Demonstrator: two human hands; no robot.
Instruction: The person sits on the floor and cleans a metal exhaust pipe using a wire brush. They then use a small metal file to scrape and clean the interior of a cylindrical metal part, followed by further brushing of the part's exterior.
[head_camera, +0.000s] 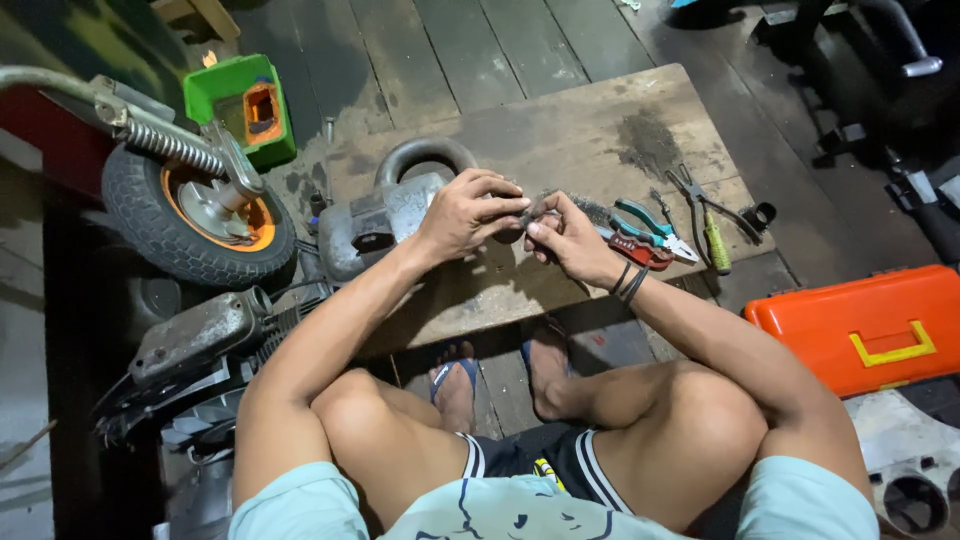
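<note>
My left hand (470, 212) and my right hand (568, 236) meet above a low wooden board (560, 130). Both pinch a small dark metal part (528, 214) between the fingertips; its shape is too small to tell. A grey metal engine casing (385, 215) with a curved loop lies just left of my left hand. Black bands circle my right wrist. I sit with knees apart, feet in blue sandals under the board's near edge.
Pliers with teal and red grips (645, 235) and a yellow-handled tool (716, 245) lie right of my hands. An orange toolbox (865, 325) stands at right. A small wheel with orange hub (195, 215), a green container (243, 105) and engine parts (200, 340) crowd the left.
</note>
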